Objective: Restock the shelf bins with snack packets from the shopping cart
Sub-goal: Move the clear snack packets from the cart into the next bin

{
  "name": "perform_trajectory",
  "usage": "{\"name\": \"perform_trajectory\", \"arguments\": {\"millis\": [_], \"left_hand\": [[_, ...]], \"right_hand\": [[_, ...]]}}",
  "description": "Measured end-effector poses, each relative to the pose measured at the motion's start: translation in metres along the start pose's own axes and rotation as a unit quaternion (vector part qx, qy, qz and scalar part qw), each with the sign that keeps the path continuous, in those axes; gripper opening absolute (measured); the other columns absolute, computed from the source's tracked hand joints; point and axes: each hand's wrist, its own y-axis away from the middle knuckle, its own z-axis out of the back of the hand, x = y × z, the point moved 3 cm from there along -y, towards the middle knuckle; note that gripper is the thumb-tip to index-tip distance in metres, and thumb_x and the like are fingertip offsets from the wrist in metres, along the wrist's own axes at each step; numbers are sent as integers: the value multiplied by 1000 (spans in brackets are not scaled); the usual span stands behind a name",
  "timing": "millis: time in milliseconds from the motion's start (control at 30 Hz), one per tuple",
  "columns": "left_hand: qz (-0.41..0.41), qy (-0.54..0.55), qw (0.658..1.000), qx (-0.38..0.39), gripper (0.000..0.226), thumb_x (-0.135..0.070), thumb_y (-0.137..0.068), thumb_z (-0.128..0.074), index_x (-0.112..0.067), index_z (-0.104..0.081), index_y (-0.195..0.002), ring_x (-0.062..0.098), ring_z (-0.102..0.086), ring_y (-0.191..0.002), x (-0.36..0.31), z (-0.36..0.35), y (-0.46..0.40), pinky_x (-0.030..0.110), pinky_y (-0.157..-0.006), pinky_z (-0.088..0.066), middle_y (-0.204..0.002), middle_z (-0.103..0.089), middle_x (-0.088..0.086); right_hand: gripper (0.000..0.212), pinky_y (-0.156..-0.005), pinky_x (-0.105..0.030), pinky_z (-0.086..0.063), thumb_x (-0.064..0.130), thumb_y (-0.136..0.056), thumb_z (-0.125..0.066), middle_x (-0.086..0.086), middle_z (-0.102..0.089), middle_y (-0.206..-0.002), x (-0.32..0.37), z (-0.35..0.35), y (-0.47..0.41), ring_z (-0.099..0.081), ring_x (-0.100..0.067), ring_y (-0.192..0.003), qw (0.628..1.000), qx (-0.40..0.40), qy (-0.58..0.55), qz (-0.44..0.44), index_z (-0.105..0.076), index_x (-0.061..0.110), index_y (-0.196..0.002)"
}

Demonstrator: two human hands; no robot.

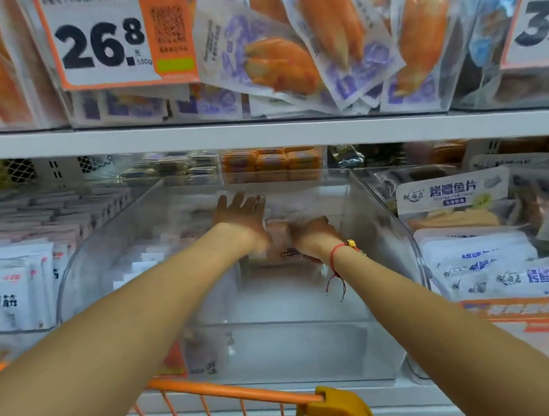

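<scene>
Both arms reach deep into the clear bin (400, 228), left hand (242, 216) flat with fingers spread at 12 o'clock, right hand (313, 231) curled onto blurred pinkish packets (278, 241) just below, its fingertips hidden; cart (238, 394) cropped at 6 o'clock

Bright, even store light falls from overhead, leaving only faint shadows; soft glare streaks the clear bin (382, 216); both hands and the packets near them smear with motion blur; the wide lens bends the shelf edge (258, 135); corner packets look soft.
</scene>
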Motion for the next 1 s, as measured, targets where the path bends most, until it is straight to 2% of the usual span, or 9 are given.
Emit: {"name": "perform_trajectory", "arguments": {"millis": [100,300,367,467,567,667,733,800,1000], "left_hand": [[-6,-9,1000,21,76,-47,-97,-35,-15,5,-153,21,7,-148,1,-1,-2,42,-120,-1,-161,5,0],[-6,-16,999,33,72,-33,-97,-39,-14,3,-153,22,6,-148,2,2,-6,42,-120,-3,-161,2,2],[6,-27,999,33,72,-27,-97,-41,-14,2,-153,23,5,-148,0,2,-6,42,-120,-4,-161,1,4],[28,-36,999,16,81,-22,-91,-54,-13,-2,-153,25,-1,-148,-6,2,-1,42,-120,-8,-160,-5,7],[43,-36,997,-58,82,-16,-83,-66,-10,-17,-149,27,-17,-143,-11,14,7,40,-115,-20,-154,-21,10],[53,-50,992,-104,76,-14,-81,-67,-7,-26,-144,27,-28,-137,-12,27,18,38,-109,-27,-149,-30,12],[54,-55,992,-103,68,-13,-82,-65,-9,-32,-142,26,-32,-134,-10,33,25,37,-108,-29,-145,-35,12],[61,-44,993,-87,57,-13,-84,-59,-14,-40,-138,26,-37,-132,-3,39,34,36,-106,-32,-142,-40,10],[65,64,995,-51,42,-23,-86,-59,-20,-54,-128,26,-56,-115,22,70,91,34,-87,-47,-124,-58,7]], "right_hand": [[45,-42,-23,-34,39,-86,-56,-10,-46,-98,3,3,6,-43,-19,-65,997,19,-54,-45,-47,7,-117],[42,-44,-25,-32,37,-88,-55,-8,-44,-93,-1,-2,-3,-37,-16,-58,996,13,-79,-42,-45,8,-116],[60,-56,-30,-47,39,-87,-57,-14,-50,-100,-4,-4,-3,-52,-23,-74,998,-8,-63,-29,-42,1,-131],[93,-95,-39,-50,30,-89,-64,-20,-47,-137,-8,7,4,-54,-34,-118,997,-74,-21,-24,-1,-3,-149],[97,-99,-38,-44,22,-91,-64,-21,-44,-141,-5,19,13,-49,-35,-126,991,-129,-28,-26,10,-4,-147],[68,-91,-36,-49,20,-92,-60,-23,-53,-130,3,24,23,-57,-34,-114,993,-109,-38,-19,-22,-3,-144],[16,-64,-27,-53,14,-92,-55,-15,-63,-92,6,30,34,-61,-22,-76,997,-69,-12,15,-58,3,-102],[19,-48,-20,-40,15,-94,-51,-5,-55,-72,10,32,47,-49,-13,-58,999,-19,22,45,-56,10,-76],[21,-71,-26,-52,10,-93,-54,-10,-62,-100,21,58,105,-58,-20,-87,989,68,53,120,-65,2,-109]]}}
